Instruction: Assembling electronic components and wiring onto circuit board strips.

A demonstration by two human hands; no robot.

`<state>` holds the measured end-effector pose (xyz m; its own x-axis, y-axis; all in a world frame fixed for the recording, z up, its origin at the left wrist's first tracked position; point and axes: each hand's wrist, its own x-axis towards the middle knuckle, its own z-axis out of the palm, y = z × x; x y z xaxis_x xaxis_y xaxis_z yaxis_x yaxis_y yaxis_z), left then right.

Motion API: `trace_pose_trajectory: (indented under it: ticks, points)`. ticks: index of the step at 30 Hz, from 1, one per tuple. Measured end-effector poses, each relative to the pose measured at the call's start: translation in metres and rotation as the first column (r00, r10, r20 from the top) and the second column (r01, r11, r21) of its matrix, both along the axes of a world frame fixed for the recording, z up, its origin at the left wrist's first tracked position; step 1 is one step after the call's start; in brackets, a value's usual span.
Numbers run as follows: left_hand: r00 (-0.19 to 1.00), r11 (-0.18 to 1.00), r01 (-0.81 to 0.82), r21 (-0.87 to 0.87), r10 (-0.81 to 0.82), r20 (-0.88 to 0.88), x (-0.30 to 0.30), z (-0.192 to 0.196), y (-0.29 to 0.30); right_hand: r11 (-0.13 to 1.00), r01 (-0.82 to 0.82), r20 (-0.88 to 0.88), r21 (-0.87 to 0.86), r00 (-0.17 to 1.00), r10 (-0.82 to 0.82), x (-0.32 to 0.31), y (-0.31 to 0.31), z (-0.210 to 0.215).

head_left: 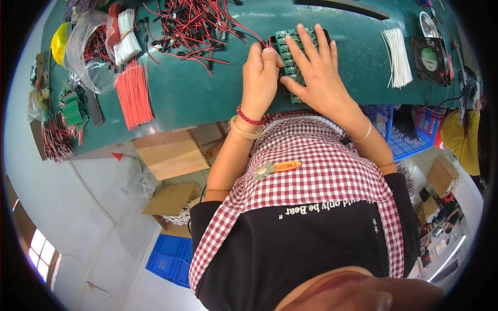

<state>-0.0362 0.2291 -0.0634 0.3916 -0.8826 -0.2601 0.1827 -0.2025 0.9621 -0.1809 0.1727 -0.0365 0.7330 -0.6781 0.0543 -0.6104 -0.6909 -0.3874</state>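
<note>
nearest is the person, in a black shirt (321, 238); beyond runs the green counter (187, 101). a big loose pile of red and black wires (192, 20) lies at its far side, left of centre. the right hand (321, 78) rests, fingers spread, on a green circuit board (292, 70) right of the pile; the left hand (261, 78) seems to pinch a red wire (266, 44) beside it. the work looks partway: smaller boards (74, 110) at the left end seem wired, while the pile appears left to do.
</note>
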Motion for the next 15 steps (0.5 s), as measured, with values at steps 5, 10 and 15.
trace_pose_trajectory:
  ticks: [5,10,15]
  points:
    - [0.935,0.989,0.102,0.109,-0.133,0.33,0.012,0.017,0.007,0.999,-0.029,0.278,-0.022,0.96,0.034,-0.007,-0.021,0.023]
    - [0.755,0.951,0.252,0.177,-0.307,0.579,0.015,0.059,0.013,0.955,-0.069,0.448,-0.289,0.872,0.199,0.002,-0.046,0.063]
    - [0.775,0.944,0.299,0.139,-0.325,0.541,0.026,0.076,0.019,0.863,-0.317,0.13,-0.392,0.91,0.393,0.003,-0.048,0.063]
